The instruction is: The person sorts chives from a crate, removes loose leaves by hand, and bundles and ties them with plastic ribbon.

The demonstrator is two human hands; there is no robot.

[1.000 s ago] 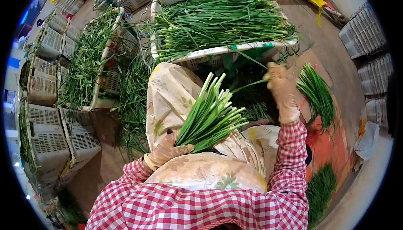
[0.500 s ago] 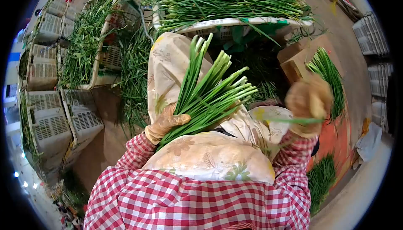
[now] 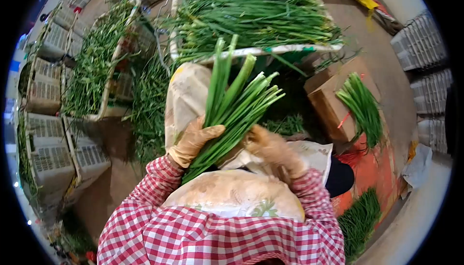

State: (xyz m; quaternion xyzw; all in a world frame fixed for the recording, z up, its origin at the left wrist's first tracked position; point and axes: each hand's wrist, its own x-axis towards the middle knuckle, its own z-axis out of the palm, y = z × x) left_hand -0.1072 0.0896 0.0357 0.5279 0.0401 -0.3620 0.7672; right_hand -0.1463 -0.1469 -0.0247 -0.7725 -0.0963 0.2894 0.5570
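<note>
My gloved left hand (image 3: pixel 193 141) is wrapped round the lower part of a bunch of green stalks (image 3: pixel 234 108), whose pale ends point up and fan out to the right. At the right side of this bunch is my gloved right hand (image 3: pixel 270 149), its fingers curled and blurred near the leaves; what they hold, if anything, is hidden. Beyond my knees stands a white crate (image 3: pixel 270 50) heaped with long green stalks (image 3: pixel 251 21). A tied bunch (image 3: pixel 361 110) lies on a cardboard box (image 3: pixel 328 105) to the right.
A crate of loose greens (image 3: pixel 108 91) stands at the left, beside stacked white crates (image 3: pixel 48 144). More greens (image 3: pixel 361 221) lie at the lower right on an orange surface (image 3: pixel 382 168). Stacked crates (image 3: pixel 418 42) line the right side.
My right hand has moved from the far right in to the held bunch, and the single green blade seen with it no longer shows. My left hand still grips the bunch.
</note>
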